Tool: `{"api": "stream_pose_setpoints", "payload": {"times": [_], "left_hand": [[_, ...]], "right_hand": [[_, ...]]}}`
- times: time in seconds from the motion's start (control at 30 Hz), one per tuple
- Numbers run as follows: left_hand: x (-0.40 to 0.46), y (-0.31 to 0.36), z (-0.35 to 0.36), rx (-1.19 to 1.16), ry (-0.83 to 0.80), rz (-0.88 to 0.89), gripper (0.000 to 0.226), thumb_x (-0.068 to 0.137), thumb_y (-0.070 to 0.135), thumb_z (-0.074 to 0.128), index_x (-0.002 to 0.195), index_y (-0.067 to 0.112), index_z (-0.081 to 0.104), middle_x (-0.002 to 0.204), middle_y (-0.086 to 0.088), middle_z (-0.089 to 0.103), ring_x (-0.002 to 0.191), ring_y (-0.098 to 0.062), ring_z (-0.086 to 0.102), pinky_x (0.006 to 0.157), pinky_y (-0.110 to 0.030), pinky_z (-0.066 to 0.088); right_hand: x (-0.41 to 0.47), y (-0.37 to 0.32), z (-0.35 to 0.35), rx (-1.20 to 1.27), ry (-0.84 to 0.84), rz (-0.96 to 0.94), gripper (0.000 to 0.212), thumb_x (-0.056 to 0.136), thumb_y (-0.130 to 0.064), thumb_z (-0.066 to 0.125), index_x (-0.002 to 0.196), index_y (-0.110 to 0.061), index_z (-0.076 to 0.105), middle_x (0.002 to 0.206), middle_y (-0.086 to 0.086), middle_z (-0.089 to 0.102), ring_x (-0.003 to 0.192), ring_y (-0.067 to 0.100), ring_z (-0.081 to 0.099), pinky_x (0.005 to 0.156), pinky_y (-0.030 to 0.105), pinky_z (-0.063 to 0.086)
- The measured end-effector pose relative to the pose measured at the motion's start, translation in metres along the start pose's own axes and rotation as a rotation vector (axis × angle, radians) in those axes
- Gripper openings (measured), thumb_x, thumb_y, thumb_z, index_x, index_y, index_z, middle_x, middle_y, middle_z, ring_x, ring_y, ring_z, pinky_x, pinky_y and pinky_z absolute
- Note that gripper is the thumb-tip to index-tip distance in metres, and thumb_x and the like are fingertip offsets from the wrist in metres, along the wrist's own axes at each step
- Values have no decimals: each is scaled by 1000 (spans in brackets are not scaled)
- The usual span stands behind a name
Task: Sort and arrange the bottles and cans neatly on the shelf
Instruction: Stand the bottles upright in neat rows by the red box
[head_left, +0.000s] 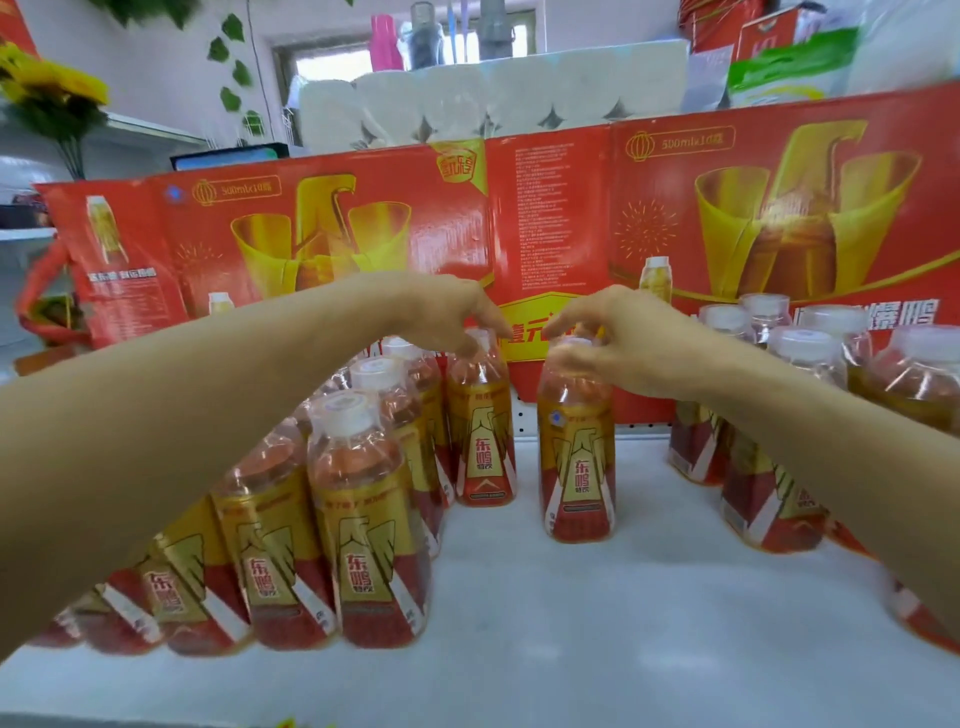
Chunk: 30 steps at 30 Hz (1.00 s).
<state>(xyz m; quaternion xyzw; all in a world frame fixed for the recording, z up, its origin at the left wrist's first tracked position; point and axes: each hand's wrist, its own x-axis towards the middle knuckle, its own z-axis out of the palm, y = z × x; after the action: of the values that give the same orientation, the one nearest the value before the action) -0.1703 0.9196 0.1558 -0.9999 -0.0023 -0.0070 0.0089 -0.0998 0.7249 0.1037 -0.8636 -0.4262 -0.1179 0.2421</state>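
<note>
Several amber drink bottles with red and gold labels stand on a white shelf (571, 623). One packed cluster (358, 499) fills the left side and another cluster (779, 426) stands at the right. Between them are two bottles. My left hand (447, 312) pinches the cap of the left one (480, 436), at the back. My right hand (618, 343) is closed over the cap of the right one (576, 457), which stands alone and upright. Both forearms reach in from the lower corners and hide parts of the clusters.
Red printed cartons (519, 223) form a wall right behind the bottles. White paper rolls (493, 98) lie on top of them. Yellow artificial flowers (47, 88) stand at the far left. Bare shelf surface lies in front of the two middle bottles.
</note>
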Motion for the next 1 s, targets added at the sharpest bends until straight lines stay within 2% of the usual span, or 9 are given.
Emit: {"api": "stream_pose_setpoints", "payload": {"times": [0.07,0.17,0.23,0.3,0.47,0.63,0.8,0.9,1.0], "left_hand": [[-10,-2,4,6,23,10,54,99,33,52,150,24,35,161,2,20,146,-17,20,115,-29,15],[-38,-11,0,-37,68,25,55,96,51,47,148,42,31,156,15,28,141,-10,30,114,-34,24],[-69,-14,4,-87,124,41,61,87,68,37,145,49,30,153,23,30,138,-2,31,114,-36,25],[-103,-17,17,-85,131,10,73,78,76,31,146,50,26,154,26,24,136,3,25,114,-33,20],[-136,-16,51,50,169,-52,94,72,78,33,154,37,12,160,16,11,146,-5,15,114,-25,15],[-132,-17,64,114,287,-59,83,86,67,43,154,27,18,161,9,19,144,-12,23,114,-29,22],[-131,-17,65,136,312,-37,75,90,63,43,151,21,27,153,5,34,136,-15,35,107,-33,34],[-131,-17,66,144,329,-31,73,91,61,44,149,20,29,150,3,37,135,-15,36,106,-32,34],[-131,-14,68,129,355,-22,71,92,59,45,150,22,27,149,3,38,135,-17,36,106,-32,32]], "right_hand": [[-11,6,6,93,35,46,56,88,-45,64,138,-25,50,117,-6,60,96,8,58,80,23,45],[-35,20,24,306,-106,181,81,71,-52,73,141,-29,38,123,-14,57,107,6,58,96,33,49],[-48,29,43,350,-153,242,73,73,-43,76,136,-30,41,122,-13,59,105,4,58,94,33,51],[-56,31,57,381,-100,256,56,82,-30,75,129,-29,46,117,-11,60,103,4,58,86,26,52],[-54,7,78,324,-54,187,43,83,-32,75,118,-30,50,106,-14,62,92,3,61,75,22,53],[-44,-20,100,347,-48,143,48,85,-34,72,126,-28,48,111,-11,60,94,6,61,75,22,52],[-41,-36,111,352,9,162,51,83,-37,73,126,-28,47,110,-11,59,93,4,59,73,21,50],[-43,-40,116,360,32,188,50,84,-36,72,126,-29,48,110,-12,59,94,5,60,75,22,51],[-55,-43,120,370,23,200,54,87,-38,68,134,-32,44,126,-11,55,113,9,55,92,32,51]]}}
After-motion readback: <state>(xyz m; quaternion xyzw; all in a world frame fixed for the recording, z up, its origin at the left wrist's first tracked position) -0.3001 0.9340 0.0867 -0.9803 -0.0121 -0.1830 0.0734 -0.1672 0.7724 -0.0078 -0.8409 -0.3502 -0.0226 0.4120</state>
